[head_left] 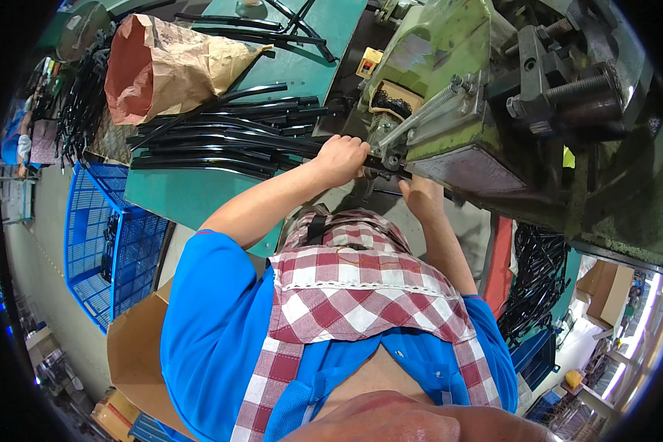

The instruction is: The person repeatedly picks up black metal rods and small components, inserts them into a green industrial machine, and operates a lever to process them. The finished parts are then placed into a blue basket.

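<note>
My left hand (344, 158) is closed at the front of a green machine (449, 44), its fingers wrapped round a glossy black bar (376, 163) whose end shows just right of the knuckles. Close by on the right, my right hand (423, 197) reaches up under the machine's head. Its thumb side shows beside the metal fixture (393, 159), while the other fingers are hidden. Left of my left hand, a pile of long, slightly bent black bars (206, 140) lies on the green tabletop (169, 188), their right ends near my wrist.
A crumpled paper sack (191, 66) rests on the table behind the pile. A blue plastic crate (114, 250) and a cardboard box (136, 346) stand at left. Many small black parts (534, 276) are heaped at right, beside a red edge (499, 258). A yellow switch box (369, 63) sits near the machine.
</note>
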`<action>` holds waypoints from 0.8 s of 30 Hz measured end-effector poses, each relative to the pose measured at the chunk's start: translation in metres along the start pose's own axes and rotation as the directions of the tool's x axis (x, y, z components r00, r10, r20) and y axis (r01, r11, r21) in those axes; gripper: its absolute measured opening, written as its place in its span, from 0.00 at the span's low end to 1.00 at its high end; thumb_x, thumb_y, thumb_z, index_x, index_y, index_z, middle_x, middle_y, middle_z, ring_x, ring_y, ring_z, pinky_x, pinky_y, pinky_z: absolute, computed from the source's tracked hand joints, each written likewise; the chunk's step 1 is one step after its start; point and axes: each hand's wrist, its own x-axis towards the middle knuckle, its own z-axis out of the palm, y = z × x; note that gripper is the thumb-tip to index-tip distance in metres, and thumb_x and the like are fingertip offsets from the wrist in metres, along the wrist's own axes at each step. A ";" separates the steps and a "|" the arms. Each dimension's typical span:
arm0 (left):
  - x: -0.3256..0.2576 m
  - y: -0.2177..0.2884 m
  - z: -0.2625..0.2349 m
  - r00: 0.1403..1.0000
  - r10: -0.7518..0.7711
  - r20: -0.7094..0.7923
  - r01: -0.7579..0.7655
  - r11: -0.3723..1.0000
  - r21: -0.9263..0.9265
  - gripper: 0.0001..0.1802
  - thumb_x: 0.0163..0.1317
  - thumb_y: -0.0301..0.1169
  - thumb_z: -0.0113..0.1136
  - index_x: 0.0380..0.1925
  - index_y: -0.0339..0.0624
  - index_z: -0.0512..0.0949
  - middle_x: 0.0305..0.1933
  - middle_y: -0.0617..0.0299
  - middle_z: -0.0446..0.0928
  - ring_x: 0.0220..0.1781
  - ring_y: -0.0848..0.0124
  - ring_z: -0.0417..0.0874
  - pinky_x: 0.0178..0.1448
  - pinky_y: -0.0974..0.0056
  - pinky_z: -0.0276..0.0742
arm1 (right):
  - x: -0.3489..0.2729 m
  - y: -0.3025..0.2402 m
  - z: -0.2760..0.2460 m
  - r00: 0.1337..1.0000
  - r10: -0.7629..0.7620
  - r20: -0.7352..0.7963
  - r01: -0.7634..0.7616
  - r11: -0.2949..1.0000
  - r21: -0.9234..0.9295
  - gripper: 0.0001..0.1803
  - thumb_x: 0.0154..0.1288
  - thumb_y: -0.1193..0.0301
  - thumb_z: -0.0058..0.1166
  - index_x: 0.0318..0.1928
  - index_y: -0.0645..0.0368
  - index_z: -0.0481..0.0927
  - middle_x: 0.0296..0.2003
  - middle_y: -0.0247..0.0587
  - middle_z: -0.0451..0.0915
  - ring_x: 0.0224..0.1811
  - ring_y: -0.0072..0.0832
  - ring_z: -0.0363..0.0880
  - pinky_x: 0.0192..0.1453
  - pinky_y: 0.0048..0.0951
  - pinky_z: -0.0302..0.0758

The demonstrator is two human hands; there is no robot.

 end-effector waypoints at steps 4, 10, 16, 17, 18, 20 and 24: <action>-0.002 0.000 -0.001 1.000 -0.002 0.000 0.002 0.997 -0.083 0.20 0.51 0.42 0.67 0.38 0.42 0.74 0.33 0.56 0.78 0.40 0.56 0.81 0.46 0.55 0.74 | -0.021 0.024 0.003 0.985 0.003 -0.171 -0.021 0.995 -0.102 0.29 0.54 0.54 0.62 0.50 0.64 0.77 0.43 0.56 0.79 0.49 0.55 0.75 0.57 0.46 0.69; -0.005 0.012 -0.016 0.996 -0.023 -0.083 -0.007 0.940 -0.341 0.18 0.57 0.41 0.63 0.32 0.38 0.70 0.29 0.48 0.76 0.35 0.46 0.79 0.37 0.47 0.72 | -0.065 0.067 -0.019 0.707 0.060 -0.704 -0.078 0.997 0.006 0.44 0.53 0.64 0.66 0.67 0.60 0.57 0.63 0.62 0.58 0.63 0.57 0.59 0.64 0.53 0.60; 0.002 0.047 -0.003 0.959 -0.098 0.264 0.262 0.658 -0.706 0.21 0.62 0.45 0.60 0.37 0.35 0.73 0.32 0.43 0.78 0.38 0.45 0.78 0.39 0.50 0.71 | -0.147 0.170 0.066 0.904 0.418 -0.093 -0.392 0.896 0.210 0.21 0.70 0.61 0.46 0.56 0.64 0.71 0.48 0.51 0.76 0.52 0.42 0.74 0.57 0.39 0.68; 0.004 0.045 0.018 0.971 -0.052 0.233 0.219 0.578 -0.786 0.22 0.64 0.46 0.58 0.38 0.33 0.74 0.34 0.40 0.78 0.41 0.45 0.78 0.42 0.52 0.72 | -0.161 0.184 0.080 0.882 0.467 0.065 -0.469 0.851 0.235 0.21 0.72 0.59 0.44 0.53 0.65 0.73 0.44 0.49 0.79 0.48 0.39 0.77 0.54 0.37 0.71; 0.003 0.044 0.033 0.963 -0.098 0.250 0.257 0.609 -0.750 0.22 0.64 0.46 0.57 0.38 0.33 0.74 0.34 0.40 0.78 0.42 0.44 0.78 0.44 0.51 0.72 | -0.160 0.179 0.069 0.829 0.502 0.246 -0.559 0.745 0.364 0.22 0.73 0.57 0.43 0.52 0.64 0.74 0.40 0.46 0.79 0.44 0.36 0.77 0.51 0.35 0.72; 0.001 0.043 0.055 0.944 -0.183 0.273 0.324 0.662 -0.676 0.23 0.65 0.46 0.55 0.38 0.32 0.74 0.36 0.38 0.78 0.44 0.43 0.78 0.46 0.51 0.71 | -0.160 0.162 0.032 0.671 0.453 0.588 -0.741 0.445 0.503 0.24 0.74 0.53 0.40 0.50 0.63 0.76 0.34 0.40 0.80 0.36 0.31 0.78 0.44 0.32 0.74; -0.005 0.033 0.131 0.897 -0.253 0.362 0.417 0.756 -0.504 0.18 0.64 0.40 0.54 0.42 0.33 0.76 0.42 0.39 0.79 0.50 0.44 0.78 0.53 0.48 0.72 | -0.161 0.151 -0.063 0.597 0.173 0.783 -0.799 0.216 0.562 0.23 0.73 0.59 0.45 0.60 0.60 0.69 0.34 0.37 0.78 0.31 0.24 0.77 0.40 0.26 0.75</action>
